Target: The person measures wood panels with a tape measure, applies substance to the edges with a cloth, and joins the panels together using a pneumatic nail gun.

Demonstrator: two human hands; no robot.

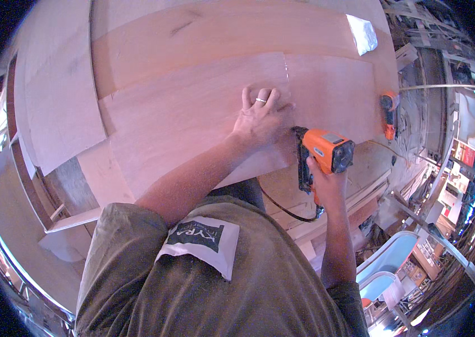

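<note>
Left hand (263, 117) flat, fingers (247, 96) spread open, pressing down on pale pink rectangular plywood sheet (192, 118) near that sheet's right edge, ring on one finger. Right hand (327, 185) closed around grip of orange-and-black pneumatic nail gun (322, 151), fingers wrapped tight, gun nose against sheet's lower right edge, just beside left hand. Black hose (282, 208) trailing from gun base down toward body. Sheet lying on top of larger tan plywood panels (220, 28) covering counter, mid-counter. Second orange power tool (389, 115) resting at counter's right edge, well apart from both hands. Shiny silver foil-like piece (362, 33) near far right corner. Loose pale plywood board (58, 84) along left edge, overhanging. Olive-green shirt (204, 281) filling lower frame.
</note>
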